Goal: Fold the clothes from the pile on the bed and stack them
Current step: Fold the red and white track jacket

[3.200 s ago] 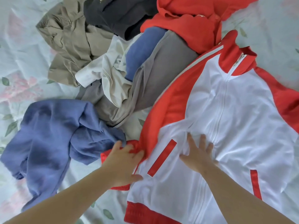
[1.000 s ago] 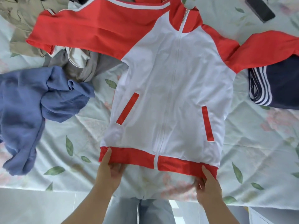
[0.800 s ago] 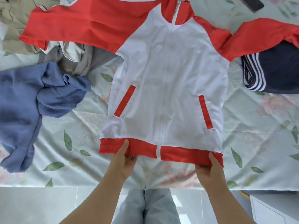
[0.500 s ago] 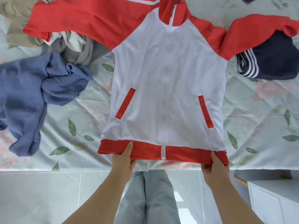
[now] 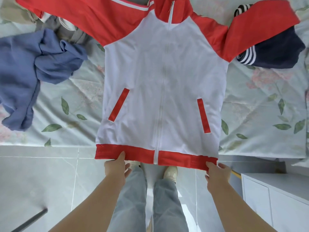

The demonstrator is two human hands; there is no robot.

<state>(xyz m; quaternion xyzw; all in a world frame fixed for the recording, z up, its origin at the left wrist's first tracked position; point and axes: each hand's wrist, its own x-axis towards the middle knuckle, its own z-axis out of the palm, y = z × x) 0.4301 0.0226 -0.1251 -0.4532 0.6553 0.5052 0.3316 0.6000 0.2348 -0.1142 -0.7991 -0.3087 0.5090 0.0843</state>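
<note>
A white zip jacket with red sleeves, collar and hem (image 5: 160, 77) lies front up and stretched out, its red hem hanging past the bed's edge over the floor. My left hand (image 5: 116, 167) pinches the hem left of the zip. At the hem's right corner, my right hand (image 5: 215, 171) grips the fabric. The left sleeve spreads over the pile at the top left; the right sleeve lies across a folded navy garment with white stripes (image 5: 274, 52).
A crumpled blue garment (image 5: 33, 71) lies left of the jacket, with grey and beige clothes (image 5: 65, 29) behind it. The bed has a pale floral cover (image 5: 260, 106). A white cabinet (image 5: 275, 198) stands on the tiled floor at the right. My legs and shoes show below the hem.
Both hands have pulled the jacket by its hem toward me, so the hem now hangs past the bed's edge. The body has stretched flat.
</note>
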